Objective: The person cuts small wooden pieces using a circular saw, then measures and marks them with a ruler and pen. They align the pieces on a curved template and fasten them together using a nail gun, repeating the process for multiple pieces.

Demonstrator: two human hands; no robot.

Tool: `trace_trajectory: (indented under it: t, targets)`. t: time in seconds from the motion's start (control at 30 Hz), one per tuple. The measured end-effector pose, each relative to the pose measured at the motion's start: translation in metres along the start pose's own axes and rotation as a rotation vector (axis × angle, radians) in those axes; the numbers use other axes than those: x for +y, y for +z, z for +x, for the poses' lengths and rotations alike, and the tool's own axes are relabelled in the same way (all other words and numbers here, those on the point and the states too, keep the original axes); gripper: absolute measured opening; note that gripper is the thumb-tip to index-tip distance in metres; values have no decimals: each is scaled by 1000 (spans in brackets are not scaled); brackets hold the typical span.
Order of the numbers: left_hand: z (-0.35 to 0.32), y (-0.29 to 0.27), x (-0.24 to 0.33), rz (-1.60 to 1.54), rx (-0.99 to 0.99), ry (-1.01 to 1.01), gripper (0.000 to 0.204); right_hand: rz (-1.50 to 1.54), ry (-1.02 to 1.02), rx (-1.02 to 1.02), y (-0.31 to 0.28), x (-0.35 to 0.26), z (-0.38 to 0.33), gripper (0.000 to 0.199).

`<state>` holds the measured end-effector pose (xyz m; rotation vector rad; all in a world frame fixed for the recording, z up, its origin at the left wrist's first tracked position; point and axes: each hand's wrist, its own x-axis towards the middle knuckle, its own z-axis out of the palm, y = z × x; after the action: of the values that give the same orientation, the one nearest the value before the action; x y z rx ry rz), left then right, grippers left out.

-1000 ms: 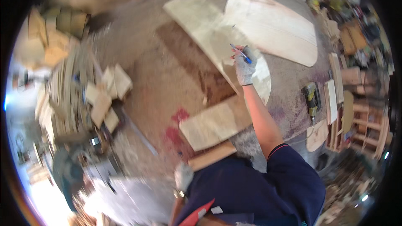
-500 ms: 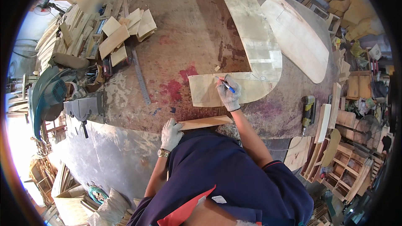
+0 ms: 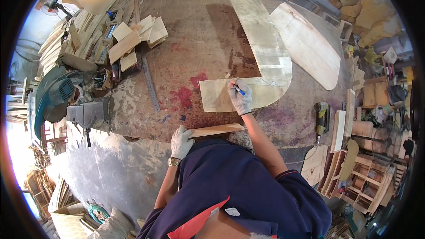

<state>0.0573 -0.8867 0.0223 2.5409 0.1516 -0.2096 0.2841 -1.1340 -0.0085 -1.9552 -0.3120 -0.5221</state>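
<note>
My gloved right hand [image 3: 241, 98] is closed around a blue pen [image 3: 238, 89], its heel resting on a pale, curved L-shaped wooden panel [image 3: 265, 89]. Thin drawn lines show on the panel's lower part. Down at the table's near edge, my gloved left hand [image 3: 181, 141] grips the left end of a narrow wooden strip [image 3: 217, 129]. The strip lies close against my shirt, apart from the panel. A tiny wood chip [image 3: 227, 75] sits just beyond the pen hand.
A metal ruler [image 3: 150, 82] and a pile of thin boards [image 3: 125, 46] lie left on the worktable [image 3: 186, 31]. A circular saw [image 3: 59, 95] stands at far left. On the right are a second rounded panel [image 3: 307, 46] and a yellow-black power tool [image 3: 322, 119].
The whole view has shifted slightly. Both hands keep nearly the same places relative to the panel and the strip.
</note>
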Motion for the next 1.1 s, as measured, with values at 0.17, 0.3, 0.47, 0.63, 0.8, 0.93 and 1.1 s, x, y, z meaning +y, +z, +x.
trace_trajectory:
  t: [0.17, 0.3, 0.47, 0.63, 0.8, 0.93, 1.1]
  targets:
    - [-2, 2, 0, -11, 28, 17, 35, 76, 108, -37, 4, 7, -6, 14]
    - [-2, 3, 0, -26, 27, -3, 36, 134, 73, 37, 10, 10, -7, 17]
    - [-2, 3, 0, -23, -1, -26, 36, 120, 83, 14, 8, 7, -6, 15]
    - [-1, 3, 1, -12, 46, 20, 37, 165, 116, 7, 10, 16, -9, 16]
    - [-3, 0, 3, -15, 41, 7, 38, 532, 434, 20, 16, 24, -14, 18]
    - [-2, 0, 4, 7, 34, 8, 39, 160, 118, -8, 11, 19, -11, 14]
    - [-3, 1, 2, 6, 26, 4, 38, 235, 92, -4, 9, 8, -7, 13]
